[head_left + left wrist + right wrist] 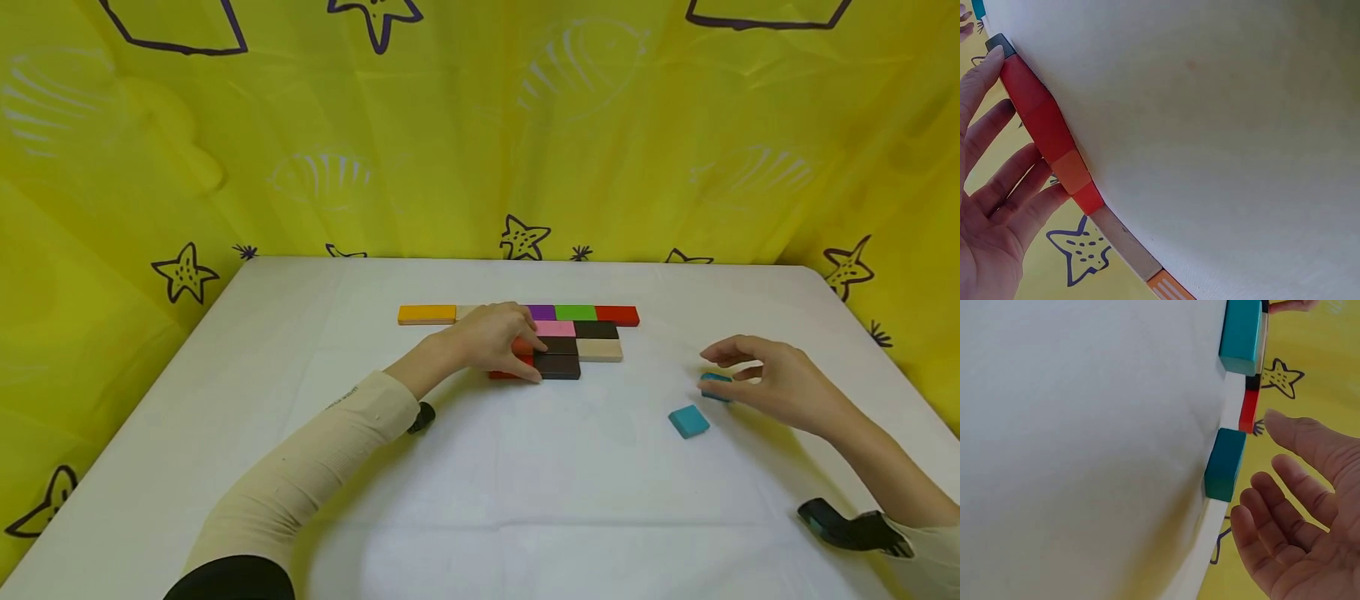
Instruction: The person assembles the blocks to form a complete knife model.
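Flat coloured blocks lie in close rows at mid-table in the head view. My left hand (491, 337) reaches over their left part, partly hiding a red block (506, 375) and an orange-red one. Its thumb touches the end of a dark brown block (557, 367); in the left wrist view the other fingers spread loosely along the red blocks (1035, 103). At the right, my right hand (780, 387) hovers around a teal block (716, 387), its thumb and fingers apart. The right wrist view shows a gap between them and that block. A second teal block (688, 422) lies nearer me.
The back row runs from a yellow-orange block (426, 314) to a red block (617, 315). Pink, black and pale wood-coloured blocks sit in the rows before it. A white cloth covers the table (525, 475); a yellow patterned curtain (450, 125) hangs behind it.
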Tool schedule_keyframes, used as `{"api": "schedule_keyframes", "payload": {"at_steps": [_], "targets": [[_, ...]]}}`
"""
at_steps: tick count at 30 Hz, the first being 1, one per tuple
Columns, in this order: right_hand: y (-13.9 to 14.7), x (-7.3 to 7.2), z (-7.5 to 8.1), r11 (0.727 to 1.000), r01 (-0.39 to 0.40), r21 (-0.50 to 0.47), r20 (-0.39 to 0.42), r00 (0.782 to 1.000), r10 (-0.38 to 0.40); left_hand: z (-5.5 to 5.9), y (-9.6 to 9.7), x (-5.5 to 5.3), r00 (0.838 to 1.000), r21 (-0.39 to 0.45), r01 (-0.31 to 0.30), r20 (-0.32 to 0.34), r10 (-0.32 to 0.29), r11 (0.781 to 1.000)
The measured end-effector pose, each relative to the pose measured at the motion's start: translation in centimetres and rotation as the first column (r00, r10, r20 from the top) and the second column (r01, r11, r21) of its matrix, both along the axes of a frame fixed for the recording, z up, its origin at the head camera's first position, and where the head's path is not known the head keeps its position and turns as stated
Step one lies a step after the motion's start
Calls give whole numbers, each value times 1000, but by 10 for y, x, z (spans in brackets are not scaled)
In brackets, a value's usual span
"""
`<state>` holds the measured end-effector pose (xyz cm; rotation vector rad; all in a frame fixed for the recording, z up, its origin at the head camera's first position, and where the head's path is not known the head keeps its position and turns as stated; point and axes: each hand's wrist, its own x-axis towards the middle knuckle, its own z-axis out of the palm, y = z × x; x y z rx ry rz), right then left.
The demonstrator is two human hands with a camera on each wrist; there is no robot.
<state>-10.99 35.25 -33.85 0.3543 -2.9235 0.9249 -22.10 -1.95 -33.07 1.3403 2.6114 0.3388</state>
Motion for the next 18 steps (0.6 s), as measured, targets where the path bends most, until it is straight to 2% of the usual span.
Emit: {"api": "schedule_keyframes", "payload": {"at_steps": [6, 13, 18], "targets": [[12, 5, -5, 1000, -10, 14, 38, 999, 9, 0, 0, 0, 1000, -4, -3, 14, 3, 1000], [19, 3, -11, 997, -40, 60, 63, 997, 36, 1, 0, 0, 1000, -1, -1, 12, 1, 1000], [18, 3, -11, 998, -42, 49, 55, 998, 39, 1, 1, 0, 1000, -6, -2, 7, 3, 1000]]}}
